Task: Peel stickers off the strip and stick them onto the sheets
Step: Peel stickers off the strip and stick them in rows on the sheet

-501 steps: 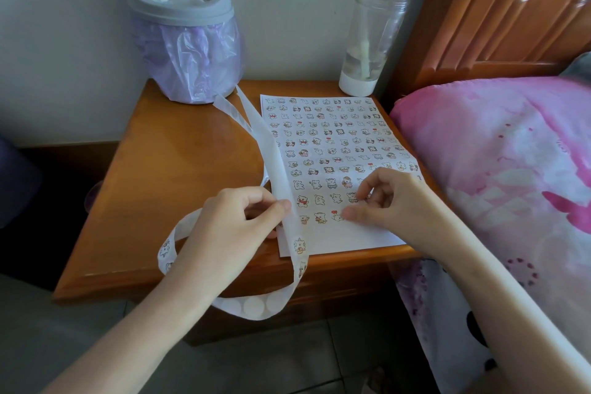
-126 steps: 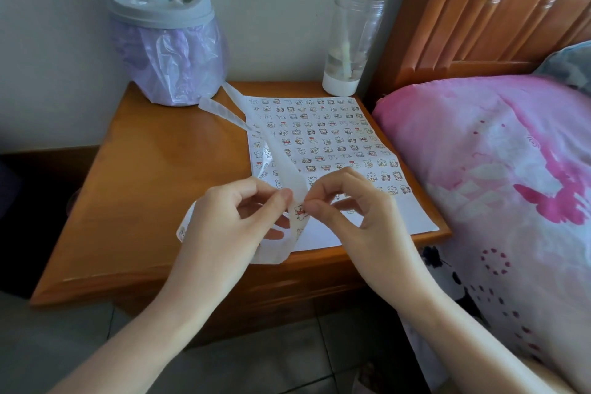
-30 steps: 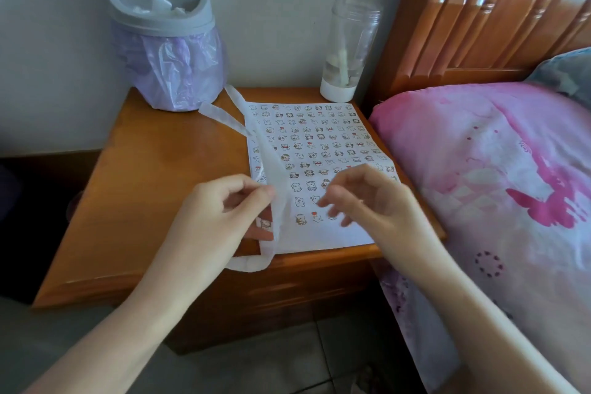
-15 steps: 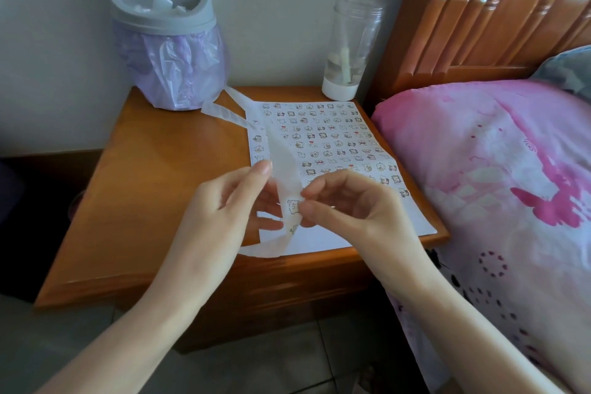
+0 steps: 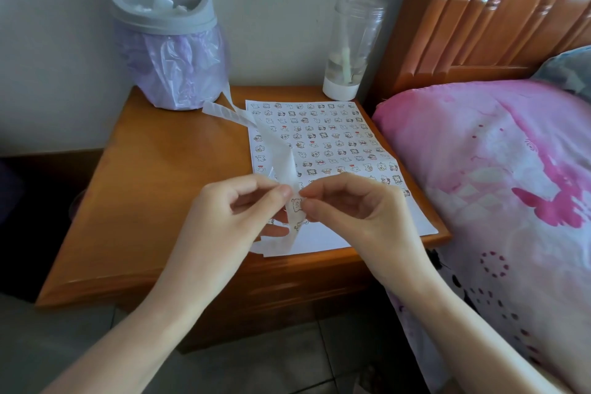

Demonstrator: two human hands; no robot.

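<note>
A grey swing-lid bin lined with a purple bag stands at the back left of the wooden bench. In front of it, the left hand is raised over the bench's front edge, its fingers curled, with thumb and forefinger pinching the white strip. The strip runs from near the bin across the sheet's left side, up to the hands, and loops down below them. A small sticker sits on it just under the pinch. The right hand meets it there, its fingers curled and closed on the strip's right edge beside that sticker. Whether the sticker has lifted cannot be told. The sheet, lying flat on the bench, is covered in rows of stickers. A clear bottle stands behind it, and a pink bed lies at the right.
</note>
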